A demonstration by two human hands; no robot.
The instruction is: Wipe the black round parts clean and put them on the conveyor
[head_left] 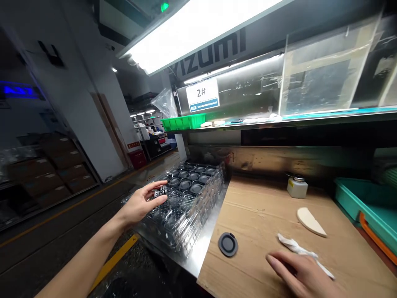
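My left hand (143, 203) reaches out over a stack of clear plastic trays (189, 211) at the left end of the bench. Its fingers pinch a small black part (161, 191) above the trays. The far rows of the top tray hold several round black caps (194, 179). My right hand (302, 275) lies flat on the cardboard-covered bench top (260, 207), fingers stretched out, next to a crumpled white wipe (294, 246). A single round black cap (228, 244) lies on the cardboard between the trays and my right hand.
A small white dispenser bottle (297, 186) and a pale wedge-shaped piece (310, 221) sit further back on the bench. A teal bin (366, 203) stands at the right. A shelf above carries a green tray (180, 122) and a "2#" sign (203, 95). Cartons (52, 169) line the aisle on the left.
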